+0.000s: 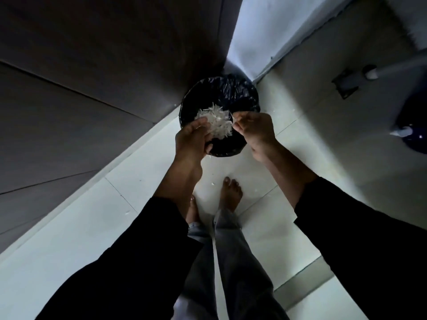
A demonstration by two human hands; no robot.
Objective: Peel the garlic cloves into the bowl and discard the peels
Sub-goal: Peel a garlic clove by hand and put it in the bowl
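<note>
A round bin lined with a black bag [227, 91] stands on the floor in the corner below me. A white heap of garlic peels [217, 122] is held over its mouth. My left hand [190, 140] cups the heap from the left with curled fingers. My right hand [255, 129] pinches the right edge of the peels between thumb and fingertips. Both hands are over the near half of the bin. No bowl or garlic cloves are in view.
Dark cabinet fronts [92, 88] rise on the left and a pale wall meets them behind the bin. My bare feet [231, 192] stand on pale floor tiles [92, 227]. A few peel bits [213, 183] lie on the floor. A dark object with white legs [413, 125] is at right.
</note>
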